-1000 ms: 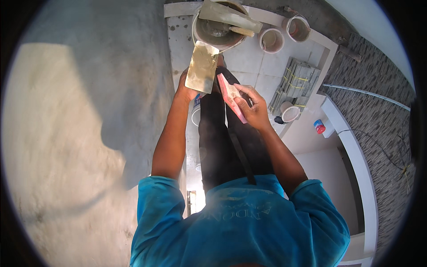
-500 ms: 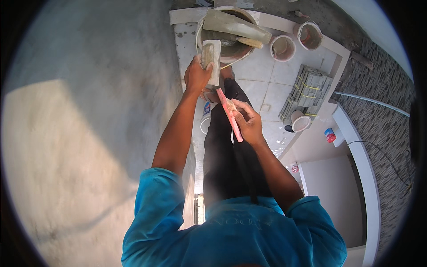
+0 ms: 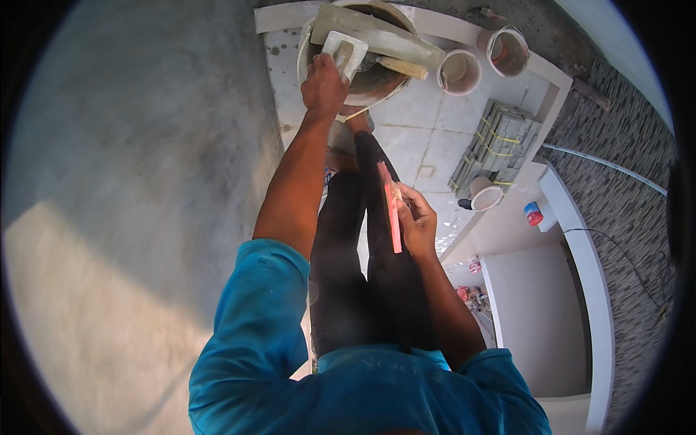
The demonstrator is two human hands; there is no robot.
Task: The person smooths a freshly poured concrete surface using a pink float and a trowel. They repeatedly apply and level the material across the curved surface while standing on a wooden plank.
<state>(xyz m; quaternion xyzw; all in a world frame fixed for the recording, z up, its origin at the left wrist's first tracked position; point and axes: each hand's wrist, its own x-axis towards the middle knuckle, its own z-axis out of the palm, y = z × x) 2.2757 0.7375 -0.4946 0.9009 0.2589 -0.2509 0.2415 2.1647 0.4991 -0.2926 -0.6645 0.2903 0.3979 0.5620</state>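
Note:
My left hand [image 3: 325, 88] is closed on a small rectangular plastering float [image 3: 354, 52], pale and smeared with grey, held over the large mortar bucket [image 3: 304, 54]. Its fingers are partly hidden from above. Lower and to the right, in front of my legs, my right hand [image 3: 419, 222] grips a pink float [image 3: 391, 206] by its back, the flat face turned left, seen nearly edge-on. Across the bucket's mouth lies a long grey board [image 3: 384, 36]. Beside the board, a wooden-handled tool [image 3: 402, 68] rests with its handle over the rim.
Two small pails [image 3: 460, 73] stand right of the bucket. Strapped stacks of grey tile [image 3: 494, 145] and a white tub [image 3: 486, 196] are on the tiled ledge [image 3: 406, 109]. A smooth plastered wall [image 3: 145, 145] fills the left. A hose [image 3: 609, 165] crosses patterned ground at right.
My left hand has carried its float up and away from me, over the bucket, tilting it. My right hand with the pink float has moved slightly right and down, apart from the left.

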